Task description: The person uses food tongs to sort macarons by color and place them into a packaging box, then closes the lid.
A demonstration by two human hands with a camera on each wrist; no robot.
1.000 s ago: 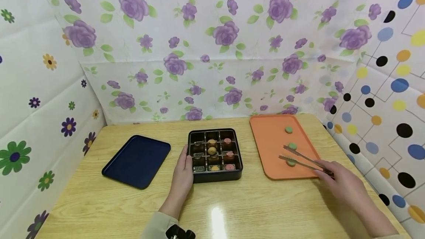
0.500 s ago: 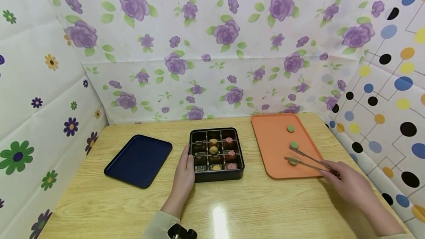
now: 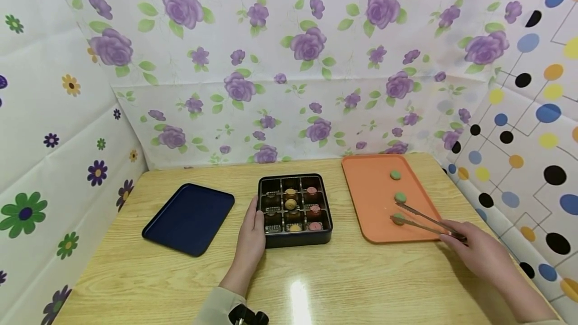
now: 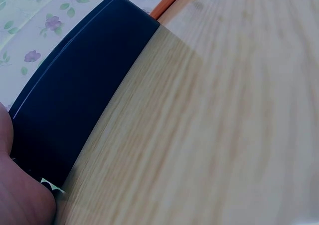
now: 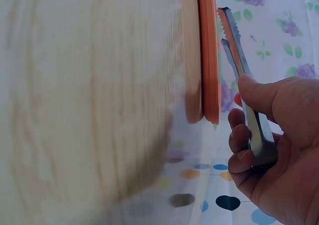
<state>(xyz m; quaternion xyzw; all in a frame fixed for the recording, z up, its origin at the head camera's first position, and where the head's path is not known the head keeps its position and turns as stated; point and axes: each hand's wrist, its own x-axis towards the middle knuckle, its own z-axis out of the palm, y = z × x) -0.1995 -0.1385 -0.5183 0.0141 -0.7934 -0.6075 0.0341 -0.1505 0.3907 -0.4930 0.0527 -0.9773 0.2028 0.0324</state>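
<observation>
My right hand (image 3: 480, 252) grips metal tongs (image 3: 426, 223) over the orange tray (image 3: 372, 199). The tongs' arms are spread apart, and their serrated tips point left. Three green macarons lie on the tray: a far one (image 3: 395, 175), a middle one (image 3: 400, 197) and a near one (image 3: 398, 219), partly covered by the lower tong arm. Nothing visible is pinched in the tongs. My left hand (image 3: 251, 237) rests against the left side of a black box (image 3: 298, 237), its fingers extended along the wall. The box's divided insert holds several yellow and pink macarons; its left column shows none.
To the left lies a dark blue tray (image 3: 189, 219) with nothing on it. The wooden table (image 3: 352, 285) ends at flowered and dotted cloth walls on three sides. In the right wrist view, the orange tray's edge (image 5: 212, 60) shows beside the tongs.
My right hand and the tongs have shifted slightly right over the tray. The head view has moved a little. My left hand, the box and the macarons have stayed in place.
</observation>
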